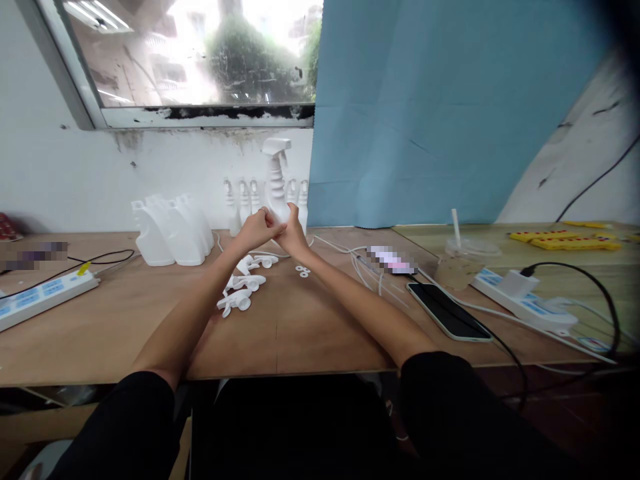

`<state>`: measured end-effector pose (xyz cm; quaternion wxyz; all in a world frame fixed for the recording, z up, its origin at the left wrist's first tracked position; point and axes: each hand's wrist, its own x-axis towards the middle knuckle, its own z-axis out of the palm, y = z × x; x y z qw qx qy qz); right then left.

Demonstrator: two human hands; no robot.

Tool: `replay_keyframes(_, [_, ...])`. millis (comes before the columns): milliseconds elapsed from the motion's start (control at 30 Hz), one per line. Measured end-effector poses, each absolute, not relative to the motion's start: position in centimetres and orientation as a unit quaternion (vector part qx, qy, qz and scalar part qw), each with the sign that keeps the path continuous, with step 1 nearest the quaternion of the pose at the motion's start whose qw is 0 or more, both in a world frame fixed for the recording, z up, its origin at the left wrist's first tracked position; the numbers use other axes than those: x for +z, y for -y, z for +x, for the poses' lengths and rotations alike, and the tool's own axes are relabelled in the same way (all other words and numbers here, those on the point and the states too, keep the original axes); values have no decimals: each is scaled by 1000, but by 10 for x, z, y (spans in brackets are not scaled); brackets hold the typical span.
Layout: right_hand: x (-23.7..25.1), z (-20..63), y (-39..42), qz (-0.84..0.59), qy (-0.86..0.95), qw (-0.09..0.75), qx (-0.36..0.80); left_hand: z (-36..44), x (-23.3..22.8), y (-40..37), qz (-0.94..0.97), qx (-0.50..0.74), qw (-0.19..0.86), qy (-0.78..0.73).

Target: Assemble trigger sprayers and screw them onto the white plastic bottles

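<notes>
White plastic up front: a spray bottle (275,179) stands nearly upright between both hands, nozzle pointing right, over the far half of the wooden tabletop (320,333). Left hand (260,228) and right hand (295,230) are both on its lower body, fingers curled in close; how tightly they press, I can't tell, and the base is hidden behind them.

Just behind, a row of slim spray bottles (231,210) lines the wall, so there's little depth beyond the grip. Off to the left, well apart, white jugs (173,233) crowd together by the back edge. Nearer, beside the left forearm, loose trigger heads (241,300) lie in a cluster; small white rings (302,271) sit by the right forearm.

Plain wood runs from those trigger heads to the front edge, which passes under both forearms. Out right it's tighter: black-screened phone (449,312), trailing cables, power strip (525,303) and lidded cup (457,267) hem that side.
</notes>
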<state>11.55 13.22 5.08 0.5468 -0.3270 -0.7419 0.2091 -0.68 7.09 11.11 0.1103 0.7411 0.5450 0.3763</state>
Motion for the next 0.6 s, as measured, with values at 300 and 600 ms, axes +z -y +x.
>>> replay_keyframes(300, [26, 131, -206, -484, 699, 498, 171, -45, 130, -72, 781, 278, 110, -549])
replay_keyframes(600, [-2, 131, -236, -557, 668, 469, 154, -72, 133, -59, 738, -55, 333, -584])
